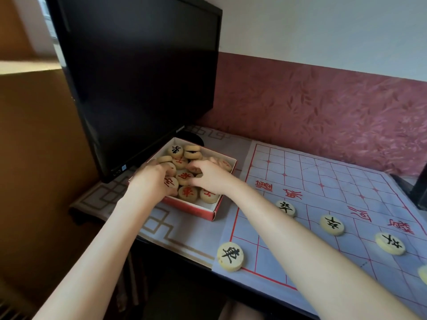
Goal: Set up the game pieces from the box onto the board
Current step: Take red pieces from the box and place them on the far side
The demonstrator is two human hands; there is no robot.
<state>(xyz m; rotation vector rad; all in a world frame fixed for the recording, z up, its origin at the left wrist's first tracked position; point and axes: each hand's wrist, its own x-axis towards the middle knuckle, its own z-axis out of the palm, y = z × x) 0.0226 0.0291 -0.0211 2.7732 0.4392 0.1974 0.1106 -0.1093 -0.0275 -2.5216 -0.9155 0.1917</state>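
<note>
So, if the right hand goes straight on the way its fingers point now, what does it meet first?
Most likely the red-marked piece in the middle of the box, just beyond the right hand; further on, the left hand. Depth is unclear.

One red box (196,210) left, at least nine round pieces (188,192) showing inside, two hands, left hand (152,181), right hand (209,175), one board (323,172) right, four black-marked pieces (332,225) on it, a fifth piece (424,274) cut off, one monitor (138,77) far left
</note>
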